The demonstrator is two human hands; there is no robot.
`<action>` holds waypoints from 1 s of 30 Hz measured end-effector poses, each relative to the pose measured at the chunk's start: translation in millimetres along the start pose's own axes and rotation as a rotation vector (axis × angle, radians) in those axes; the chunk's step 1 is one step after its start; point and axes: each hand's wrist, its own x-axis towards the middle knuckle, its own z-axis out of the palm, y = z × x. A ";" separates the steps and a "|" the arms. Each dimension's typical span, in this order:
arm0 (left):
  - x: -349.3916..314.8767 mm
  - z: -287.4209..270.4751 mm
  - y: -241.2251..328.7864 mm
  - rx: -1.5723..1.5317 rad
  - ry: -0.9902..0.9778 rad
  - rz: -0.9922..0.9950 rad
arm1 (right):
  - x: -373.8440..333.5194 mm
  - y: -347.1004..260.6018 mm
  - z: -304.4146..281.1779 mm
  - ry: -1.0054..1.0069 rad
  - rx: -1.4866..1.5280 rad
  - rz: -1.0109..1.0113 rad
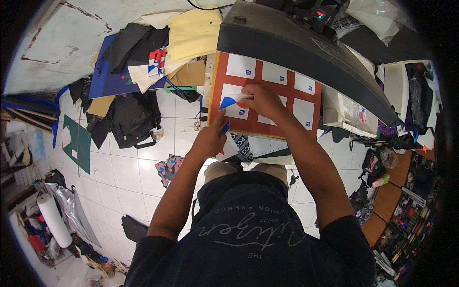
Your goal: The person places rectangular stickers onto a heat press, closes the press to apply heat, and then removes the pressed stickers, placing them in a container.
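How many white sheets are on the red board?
6: far-left sheet, far-middle sheet, far-right sheet; near-left sheet, pinched by the right hand; near-middle sheet, partly behind that hand; near-right sheet. The black press could hide more.

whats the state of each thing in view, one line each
thin blue-and-white sheet: curled, pinched by the right hand
left hand: index finger extended toward that sheet's blue corner
large dark-grey press plate: raised above the red-brown board
white rectangular sheets: lying in two rows on that board
small red digital display: lit
black fabric bag: lying on the tiled floor
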 end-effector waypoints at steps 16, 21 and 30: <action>-0.9 0.4 1.6 0.051 0.011 -0.010 | -23.4 22.1 2.5 0.220 -0.148 -0.125; -4.1 0.6 5.1 0.042 0.024 -0.021 | -23.3 22.5 1.6 0.221 -0.199 -0.172; -5.7 4.3 3.8 0.055 0.042 -0.014 | -22.4 20.2 6.7 0.257 -0.222 -0.181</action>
